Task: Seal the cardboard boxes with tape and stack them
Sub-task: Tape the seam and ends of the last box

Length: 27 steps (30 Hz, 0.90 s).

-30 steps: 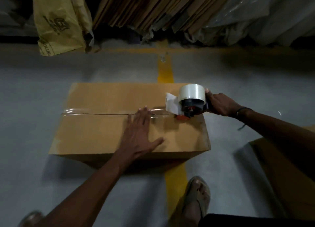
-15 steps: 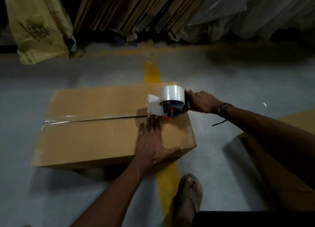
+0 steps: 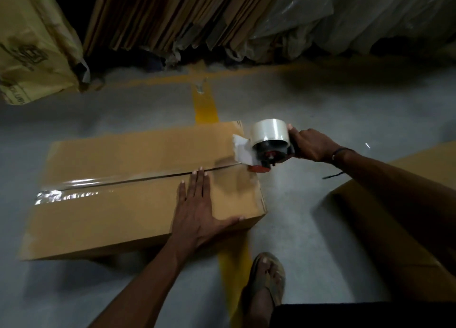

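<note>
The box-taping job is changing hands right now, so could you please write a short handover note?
Left hand: flat on the cardboard box, fingers straight, pressing beside the seam.
Right hand: grips the tape dispenser at the box's right end.
Done: tape lies along most of the top seam.
Left: run tape over the right edge, cut it, then seal the second box on the right and stack them.

A dim warehouse or packing store

Flattened cardboard sheets [image 3: 172, 17] lean in a thick row along the back, beside crumpled clear plastic wrapping [image 3: 345, 19] and a large yellowish printed sack [image 3: 32, 44]. The grey concrete floor [image 3: 345, 110] carries painted yellow lines [image 3: 206, 105] marking bays, and a brown carton [image 3: 123, 192] lies on it with another cardboard box [image 3: 394, 229] near it at the right.
</note>
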{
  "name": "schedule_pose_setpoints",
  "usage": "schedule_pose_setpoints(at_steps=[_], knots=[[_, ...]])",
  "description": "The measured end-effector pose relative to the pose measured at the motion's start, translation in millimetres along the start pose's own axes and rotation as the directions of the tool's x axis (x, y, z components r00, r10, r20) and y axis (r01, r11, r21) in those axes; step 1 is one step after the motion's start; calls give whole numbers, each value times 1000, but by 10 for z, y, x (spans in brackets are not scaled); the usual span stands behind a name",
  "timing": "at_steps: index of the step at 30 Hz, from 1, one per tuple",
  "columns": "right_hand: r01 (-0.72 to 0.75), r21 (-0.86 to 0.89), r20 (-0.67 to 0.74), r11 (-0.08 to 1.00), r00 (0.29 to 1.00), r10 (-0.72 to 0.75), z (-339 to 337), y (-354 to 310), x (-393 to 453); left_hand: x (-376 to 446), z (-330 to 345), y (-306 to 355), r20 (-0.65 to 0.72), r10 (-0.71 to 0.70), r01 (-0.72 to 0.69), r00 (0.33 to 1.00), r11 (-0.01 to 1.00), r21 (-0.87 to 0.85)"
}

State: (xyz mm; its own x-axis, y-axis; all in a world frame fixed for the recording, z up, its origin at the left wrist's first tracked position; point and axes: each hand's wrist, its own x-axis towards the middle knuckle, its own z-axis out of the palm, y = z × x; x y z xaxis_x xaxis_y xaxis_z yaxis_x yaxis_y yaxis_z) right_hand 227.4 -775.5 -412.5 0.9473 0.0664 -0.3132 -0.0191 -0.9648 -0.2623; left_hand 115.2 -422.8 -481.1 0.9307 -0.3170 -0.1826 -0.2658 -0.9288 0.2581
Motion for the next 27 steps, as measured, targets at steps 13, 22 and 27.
schedule_pose_setpoints(at_steps=[13, 22, 27], knots=[[52, -70, 7, 996, 999, -51, 1, 51, 88, 483, -577, 601, -77, -192, 139, 978, 886, -443], [52, -111, 9, 993, 999, -51, -41, -36, 202, 1871, -547, 956, 478, -395, 615, 784, 396, -681], [12, -116, -14, 993, 1000, -14, 0, -20, 198, 1765, -679, 1126, 406, -424, 558, 810, 341, -757]])
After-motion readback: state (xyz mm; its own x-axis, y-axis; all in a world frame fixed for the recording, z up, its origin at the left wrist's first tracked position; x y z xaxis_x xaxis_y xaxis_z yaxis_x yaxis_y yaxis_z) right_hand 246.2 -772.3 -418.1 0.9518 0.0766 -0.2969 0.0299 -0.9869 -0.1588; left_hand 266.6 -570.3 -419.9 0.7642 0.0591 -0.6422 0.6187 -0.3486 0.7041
